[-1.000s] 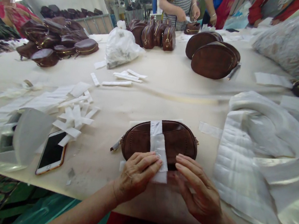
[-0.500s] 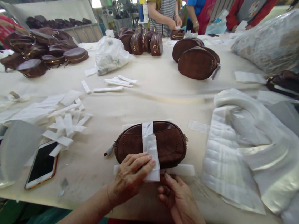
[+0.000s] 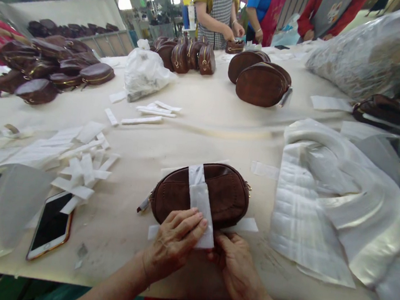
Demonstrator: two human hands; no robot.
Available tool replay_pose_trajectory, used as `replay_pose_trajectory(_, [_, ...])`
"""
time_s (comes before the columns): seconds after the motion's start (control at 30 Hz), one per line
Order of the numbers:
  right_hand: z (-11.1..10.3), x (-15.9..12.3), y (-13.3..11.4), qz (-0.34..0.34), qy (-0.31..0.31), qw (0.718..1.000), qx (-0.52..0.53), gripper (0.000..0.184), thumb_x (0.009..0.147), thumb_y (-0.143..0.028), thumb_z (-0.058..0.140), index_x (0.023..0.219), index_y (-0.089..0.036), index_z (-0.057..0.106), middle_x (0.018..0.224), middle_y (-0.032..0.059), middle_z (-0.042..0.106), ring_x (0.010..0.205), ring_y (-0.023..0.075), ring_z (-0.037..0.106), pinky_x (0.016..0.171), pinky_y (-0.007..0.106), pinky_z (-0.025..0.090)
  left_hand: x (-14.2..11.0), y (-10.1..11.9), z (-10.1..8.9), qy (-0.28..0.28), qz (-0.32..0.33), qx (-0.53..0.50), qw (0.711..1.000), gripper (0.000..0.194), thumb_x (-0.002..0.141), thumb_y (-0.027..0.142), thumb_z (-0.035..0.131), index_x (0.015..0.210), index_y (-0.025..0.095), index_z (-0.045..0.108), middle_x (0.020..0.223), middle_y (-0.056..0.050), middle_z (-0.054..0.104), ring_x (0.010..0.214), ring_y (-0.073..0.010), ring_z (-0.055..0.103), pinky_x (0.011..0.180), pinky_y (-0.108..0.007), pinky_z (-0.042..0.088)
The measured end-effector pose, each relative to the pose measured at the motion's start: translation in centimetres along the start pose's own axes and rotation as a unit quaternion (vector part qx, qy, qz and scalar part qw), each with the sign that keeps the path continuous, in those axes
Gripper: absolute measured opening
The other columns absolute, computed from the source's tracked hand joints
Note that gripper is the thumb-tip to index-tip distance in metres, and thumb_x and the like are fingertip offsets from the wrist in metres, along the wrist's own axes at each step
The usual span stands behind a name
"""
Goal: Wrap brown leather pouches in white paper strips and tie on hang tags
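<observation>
A dark brown oval zip bag (image 3: 224, 191) lies in front of me, with a band of thin white wrapping strip (image 3: 200, 196) crossing its middle. My left hand (image 3: 177, 236) holds the strip down against the bag's near side, fingers together and its thumb hidden. At the strip's near end, my right hand (image 3: 236, 260) is closed with curled fingers, thumb and index at the edge of the strip. Its fingertips are partly hidden, low against the table. Another white strip (image 3: 247, 224) shows under the bag, sticking out on both sides. A wrapped zip pull (image 3: 144, 204) hangs at the bag's left end.
Loose white strips (image 3: 85, 170) and a phone (image 3: 52, 224) lie to the left. Clear plastic sheets (image 3: 304, 219) cover the right side. Farther back are brown bags (image 3: 261, 85), a knotted white plastic bag (image 3: 145, 74), a heap of bags (image 3: 58, 66) and people working across the table.
My right hand has moved in to the lower edge of the strip, its fingers closing there. The left hand keeps pressing the strip. The view has shifted slightly.
</observation>
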State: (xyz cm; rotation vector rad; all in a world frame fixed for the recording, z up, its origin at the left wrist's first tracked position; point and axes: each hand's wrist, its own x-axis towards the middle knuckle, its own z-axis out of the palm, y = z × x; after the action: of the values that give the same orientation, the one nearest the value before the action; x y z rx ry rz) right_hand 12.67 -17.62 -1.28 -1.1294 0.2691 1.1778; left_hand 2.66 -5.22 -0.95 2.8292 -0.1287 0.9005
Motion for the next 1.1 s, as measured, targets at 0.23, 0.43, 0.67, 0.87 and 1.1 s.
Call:
replay_pose_trajectory(0.23, [-0.5, 0.1, -0.2, -0.008, -0.022, 0.999, -0.045, 0.017, 0.060, -0.031, 0.071, 0.062, -0.017, 0.064, 0.060, 0.0014, 0.064, 0.048, 0.0096, 0.053, 0.044, 0.019, 0.043, -0.3, 0.3, 0.7, 0.029, 0.002, 0.032, 0.999, 0.024, 0.091, 0.012, 0.044, 0.109, 0.007, 0.059, 0.105, -0.013, 0.062, 0.109, -0.0241, 0.053, 0.091, -0.038, 0.043])
replay_pose_trajectory(0.43, [-2.8, -1.5, -1.5, -0.183, -0.083, 0.922, -0.330, 0.025, 0.082, -0.039, 0.055, 0.075, -0.016, 0.064, 0.058, 0.0020, 0.063, 0.047, 0.0127, 0.058, 0.045, 0.022, 0.049, -0.5, 0.5, 1.0, 0.037, -0.001, 0.051, 0.998, 0.023, 0.092, 0.011, 0.041, 0.107, 0.009, 0.059, 0.103, -0.012, 0.064, 0.108, -0.0226, 0.055, 0.089, -0.038, 0.044])
replay_pose_trajectory(0.67, [-2.0, -0.7, -3.6, -0.636, -0.115, 0.544, -0.536, 0.020, 0.086, -0.016, 0.054, 0.104, -0.016, 0.062, 0.100, 0.0095, 0.066, 0.092, 0.0182, 0.062, 0.079, 0.029, 0.053, -0.3, 0.7, 1.1, 0.060, -0.008, 0.062, 0.996, 0.019, 0.092, 0.012, 0.044, 0.101, 0.009, 0.061, 0.101, -0.011, 0.065, 0.105, -0.0223, 0.057, 0.086, -0.036, 0.046])
replay_pose_trajectory(0.87, [-2.0, 1.0, -3.5, -0.641, -0.116, 0.490, -0.579, 0.017, 0.088, -0.017, 0.054, 0.102, -0.013, 0.063, 0.098, 0.0099, 0.066, 0.090, 0.0191, 0.059, 0.078, 0.032, 0.052, -0.4, 1.0, 1.2, 0.074, -0.008, 0.047, 0.996, 0.020, 0.092, 0.010, 0.042, 0.097, 0.007, 0.061, 0.103, -0.012, 0.066, 0.109, -0.0232, 0.057, 0.086, -0.034, 0.048])
replay_pose_trajectory(1.1, [-2.6, 1.3, -3.4, -0.632, -0.110, 0.444, -0.625, 0.032, 0.089, -0.015, 0.053, 0.120, -0.016, 0.058, 0.103, 0.0081, 0.065, 0.093, 0.0183, 0.059, 0.080, 0.031, 0.049, -0.6, 0.8, 1.3, 0.058, -0.002, 0.026, 0.998, 0.020, 0.091, 0.008, 0.041, 0.091, 0.004, 0.060, 0.105, -0.017, 0.064, 0.114, -0.0273, 0.054, 0.088, -0.037, 0.050])
